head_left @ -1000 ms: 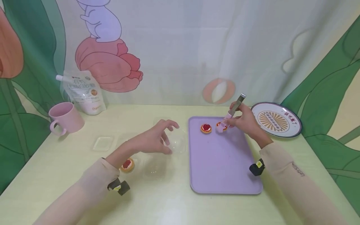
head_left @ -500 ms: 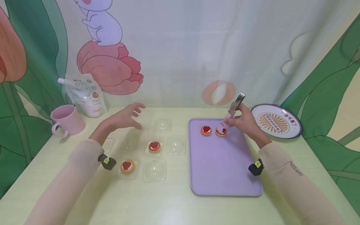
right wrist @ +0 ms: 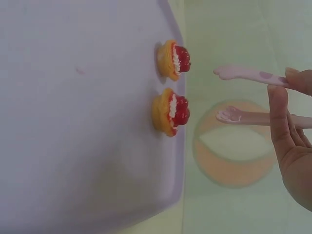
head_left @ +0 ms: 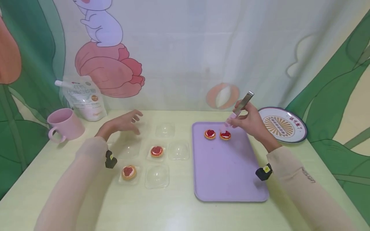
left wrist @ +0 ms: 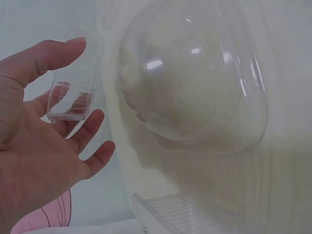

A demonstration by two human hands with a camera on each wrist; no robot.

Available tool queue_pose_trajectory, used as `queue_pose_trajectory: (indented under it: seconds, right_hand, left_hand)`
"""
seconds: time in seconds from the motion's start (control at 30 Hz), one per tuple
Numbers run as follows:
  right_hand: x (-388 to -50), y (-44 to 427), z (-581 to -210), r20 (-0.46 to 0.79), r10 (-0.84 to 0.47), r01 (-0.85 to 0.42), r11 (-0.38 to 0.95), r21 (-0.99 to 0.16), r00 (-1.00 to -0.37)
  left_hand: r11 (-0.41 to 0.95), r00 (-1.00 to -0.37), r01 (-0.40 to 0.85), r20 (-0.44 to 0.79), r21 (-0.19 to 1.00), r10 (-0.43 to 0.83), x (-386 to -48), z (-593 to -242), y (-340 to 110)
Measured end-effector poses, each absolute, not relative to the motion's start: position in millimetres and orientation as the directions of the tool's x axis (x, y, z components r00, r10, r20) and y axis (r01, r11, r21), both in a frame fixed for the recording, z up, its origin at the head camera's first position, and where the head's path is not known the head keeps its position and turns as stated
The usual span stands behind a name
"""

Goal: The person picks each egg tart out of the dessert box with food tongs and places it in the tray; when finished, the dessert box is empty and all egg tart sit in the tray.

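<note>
My left hand (head_left: 122,123) is raised over the back left of the table. In the left wrist view, a clear plastic box-like piece (left wrist: 70,105) lies between its thumb and fingers, with fingers showing through it. Below it is a clear plastic dome (left wrist: 195,73). My right hand (head_left: 250,122) pinches small tongs (head_left: 242,104) with a metal end and pink tips. In the right wrist view, the pink tongs tips (right wrist: 243,74) stand apart, off the tarts. A berry tart (head_left: 225,135) sits below them on the purple tray (head_left: 228,173), beside another berry tart (head_left: 209,134).
Left of the tray lie clear domed containers (head_left: 179,150). Two more tarts, one nearer (head_left: 128,172) and one farther (head_left: 157,151), sit on clear bases. A pink mug (head_left: 66,125) and white pouch (head_left: 85,99) stand back left; a plate (head_left: 280,125) lies back right.
My left hand has moved left and back from the middle of the table, uncovering a tart and several clear containers. The right hand has raised the tongs slightly off the tart.
</note>
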State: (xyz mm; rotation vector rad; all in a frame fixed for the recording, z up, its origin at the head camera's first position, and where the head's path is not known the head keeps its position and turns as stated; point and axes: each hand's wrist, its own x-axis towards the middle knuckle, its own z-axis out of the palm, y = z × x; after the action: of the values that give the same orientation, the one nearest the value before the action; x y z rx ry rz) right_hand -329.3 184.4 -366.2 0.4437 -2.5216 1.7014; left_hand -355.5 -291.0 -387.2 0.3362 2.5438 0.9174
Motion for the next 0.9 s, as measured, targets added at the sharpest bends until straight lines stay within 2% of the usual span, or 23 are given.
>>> queue_pose_trajectory:
  seconds: [0.27,0.5,0.73,0.9]
  right_hand:
    - [-317,176,-355,0.262,-0.240,-0.328,0.297,-0.897,-0.935]
    - [-305,172,-346,0.269,-0.272,-0.344,0.280,-0.896,-0.924]
    - [-298,167,-341,0.298,-0.296,-0.378,0.270,-0.885,-0.908]
    - [-295,165,-339,0.314,-0.301,-0.395,0.267,-0.879,-0.901]
  left_hand:
    - [0.819,-0.855,0.094,-0.376,0.566,0.357,-360,-391,-298]
    - [0.856,-0.841,0.041,-0.444,0.515,0.308,-361,-393,-306]
    - [0.840,-0.846,0.026,-0.436,0.542,0.308,-357,-388,-307]
    - [0.785,-0.873,0.072,-0.341,0.616,0.347,-352,-378,-307]
